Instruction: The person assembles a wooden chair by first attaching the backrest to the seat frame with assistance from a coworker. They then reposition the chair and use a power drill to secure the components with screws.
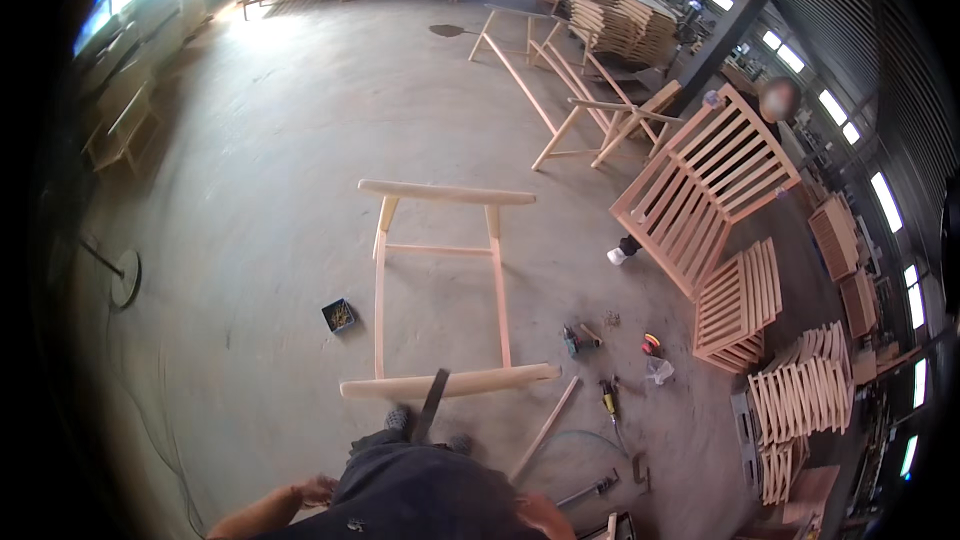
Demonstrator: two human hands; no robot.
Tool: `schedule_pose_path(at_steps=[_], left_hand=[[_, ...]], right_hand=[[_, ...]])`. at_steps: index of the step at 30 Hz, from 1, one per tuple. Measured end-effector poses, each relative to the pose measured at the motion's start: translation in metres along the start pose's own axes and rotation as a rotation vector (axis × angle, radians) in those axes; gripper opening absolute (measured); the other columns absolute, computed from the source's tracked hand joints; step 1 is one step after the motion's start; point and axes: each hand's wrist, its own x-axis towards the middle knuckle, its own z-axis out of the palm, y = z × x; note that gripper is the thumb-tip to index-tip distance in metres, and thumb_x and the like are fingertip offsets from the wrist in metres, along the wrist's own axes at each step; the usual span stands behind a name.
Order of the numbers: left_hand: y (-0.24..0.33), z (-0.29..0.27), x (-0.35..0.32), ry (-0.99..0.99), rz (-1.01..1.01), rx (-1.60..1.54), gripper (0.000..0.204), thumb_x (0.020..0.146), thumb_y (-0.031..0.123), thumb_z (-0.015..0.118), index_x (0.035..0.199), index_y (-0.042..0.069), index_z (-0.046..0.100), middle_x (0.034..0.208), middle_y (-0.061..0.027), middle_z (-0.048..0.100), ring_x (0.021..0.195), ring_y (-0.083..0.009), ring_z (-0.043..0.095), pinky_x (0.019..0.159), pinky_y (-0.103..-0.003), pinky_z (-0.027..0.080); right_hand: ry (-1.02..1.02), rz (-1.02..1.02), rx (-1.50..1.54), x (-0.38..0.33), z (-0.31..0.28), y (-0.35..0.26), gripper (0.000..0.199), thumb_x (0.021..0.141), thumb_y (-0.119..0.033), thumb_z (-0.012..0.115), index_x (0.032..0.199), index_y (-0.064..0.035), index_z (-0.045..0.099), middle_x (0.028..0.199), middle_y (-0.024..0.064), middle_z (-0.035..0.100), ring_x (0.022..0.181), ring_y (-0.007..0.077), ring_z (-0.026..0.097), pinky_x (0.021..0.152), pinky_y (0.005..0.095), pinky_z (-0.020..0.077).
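Note:
A pale wooden chair frame (440, 285) lies flat on the concrete floor just in front of me, two thick rails joined by thin uprights. A dark flat strip (432, 405) crosses its near rail above my feet. My left hand (315, 490) sits by my left hip with fingers loosely spread and nothing in it. My right hand (545, 517) shows only partly at my right side, near a loose wooden stick (545, 428) and a metal clamp (590, 488); its fingers are hidden.
A small blue box of screws (339, 315) lies left of the frame. A drill (580, 338), a screwdriver (607, 397) and an orange tape roll (651, 344) lie to the right. Another person holds a large slatted panel (715, 180). Slatted stacks (800, 390) stand right, more frames (570, 105) behind.

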Motion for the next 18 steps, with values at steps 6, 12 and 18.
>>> schedule_pose_path(at_steps=[6,12,18], left_hand=[[0.077,-0.001,-0.017,0.241,-0.298,0.413,0.029,0.085,0.015,0.07,0.111,0.003,0.072,0.092,-0.0041,0.071,0.079,-0.0139,0.065,0.068,-0.03,0.054],[0.004,-0.125,0.009,0.13,-0.365,0.891,0.025,0.084,0.023,0.067,0.1,0.005,0.073,0.088,-0.0088,0.073,0.084,-0.0164,0.068,0.074,-0.036,0.054],[0.109,-0.108,0.035,0.087,-0.409,0.959,0.025,0.087,0.027,0.067,0.085,0.002,0.073,0.078,-0.0102,0.073,0.068,-0.0216,0.068,0.064,-0.039,0.055]], right_hand=[[0.165,0.113,-0.193,0.028,0.057,0.033,0.032,0.089,-0.029,0.063,0.109,-0.0054,0.07,0.099,0.0215,0.07,0.092,0.0402,0.067,0.078,0.0488,0.0535],[0.176,0.067,-0.209,0.036,0.035,-0.013,0.026,0.088,-0.024,0.061,0.106,-0.0071,0.069,0.099,0.0212,0.068,0.091,0.0389,0.067,0.076,0.05,0.0517],[0.432,0.032,-0.081,0.007,-0.012,-0.013,0.032,0.088,-0.031,0.065,0.105,-0.0053,0.07,0.105,0.0227,0.068,0.103,0.0387,0.066,0.087,0.0458,0.0521]])
